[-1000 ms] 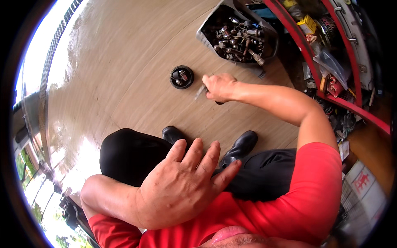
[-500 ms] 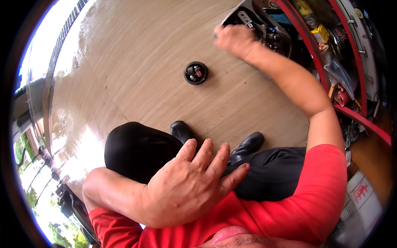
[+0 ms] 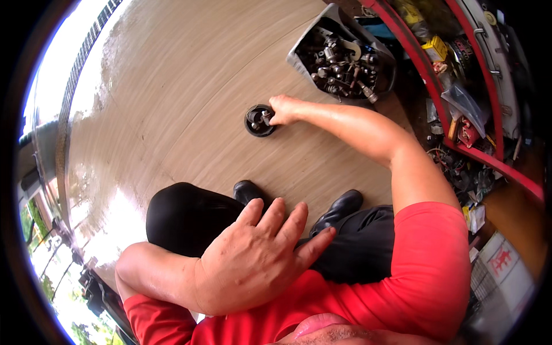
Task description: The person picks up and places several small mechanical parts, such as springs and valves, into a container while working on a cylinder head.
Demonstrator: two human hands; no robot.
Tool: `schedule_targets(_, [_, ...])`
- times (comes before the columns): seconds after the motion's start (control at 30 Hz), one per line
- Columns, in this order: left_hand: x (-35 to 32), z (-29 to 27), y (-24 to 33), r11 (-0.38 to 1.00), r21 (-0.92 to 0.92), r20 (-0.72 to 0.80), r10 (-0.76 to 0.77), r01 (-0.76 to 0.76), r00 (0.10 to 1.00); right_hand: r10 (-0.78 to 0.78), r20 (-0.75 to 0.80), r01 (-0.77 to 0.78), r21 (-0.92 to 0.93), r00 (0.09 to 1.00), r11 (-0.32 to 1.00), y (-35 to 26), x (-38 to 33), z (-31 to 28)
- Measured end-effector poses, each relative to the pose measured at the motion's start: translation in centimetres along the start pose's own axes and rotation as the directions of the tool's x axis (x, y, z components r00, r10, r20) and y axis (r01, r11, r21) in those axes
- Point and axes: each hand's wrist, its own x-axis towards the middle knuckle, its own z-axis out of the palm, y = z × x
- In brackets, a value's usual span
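Observation:
At the end of its outstretched arm, my right hand (image 3: 284, 110) is closed at the right edge of a small round black dish (image 3: 248, 127) on the floor. The thumb side reaches over the rim, and the fingertips are partly hidden. A few small metal parts (image 3: 263, 117) lie inside the dish. My left hand (image 3: 253, 259) hovers over my lap, back upward, fingers spread and holding nothing. Beyond the right hand stands a grey bin (image 3: 301, 64) filled with a jumble of dark and shiny metal parts (image 3: 345, 69), several with round ends.
Pale wood-look flooring (image 3: 190, 86) lies around the dish. My black boots (image 3: 339, 210) are below it. Along the right runs a red-framed rack (image 3: 434, 98) with packets, a yellow box (image 3: 435, 49) and a clear plastic bag (image 3: 463, 107). Loose clutter lies at its foot.
My right hand has left the bin and come down, nearer to me, to the dish's edge. The bin's contents now show. My left hand stays spread over my lap; the view has shifted slightly.

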Motion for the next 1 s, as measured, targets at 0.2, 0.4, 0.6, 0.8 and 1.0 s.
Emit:
schedule_targets(0.2, [1.4, -0.5, -0.3, 1.0, -0.016, 0.049, 0.01, -0.009, 0.999, 0.186, 0.008, -0.185, 0.142, 0.983, 0.972, -0.2, -0.4, -0.3])
schedule_targets(0.4, [2.5, -0.8, -0.7, 1.0, -0.013, 0.074, 0.0, 0.001, 0.997, 0.148, 0.006, -0.148, 0.098, 0.989, 0.984, -2.3, -2.7, -1.9])
schedule_targets(0.6, [2.8, -0.5, -2.0, 0.999, -0.042, 0.071, -0.019, 0.022, 0.997, 0.12, -0.164, -0.114, 0.044, 0.979, 0.993, -1.9, -5.8, -11.1])
schedule_targets(0.8, [4.7, -0.5, -3.5, 0.994, -0.1, 0.075, -0.032, 0.039, 0.997, 0.142, -0.387, -0.218, -0.159, 0.911, 0.963, 4.8, -10.1, -22.5])
schedule_targets(1.0, [5.5, -1.8, -3.5, 0.969, -0.224, 0.191, -0.06, 0.103, 0.98, 0.383, -0.454, -0.435, -0.01, 0.805, 0.901, 10.7, -7.5, -21.9])
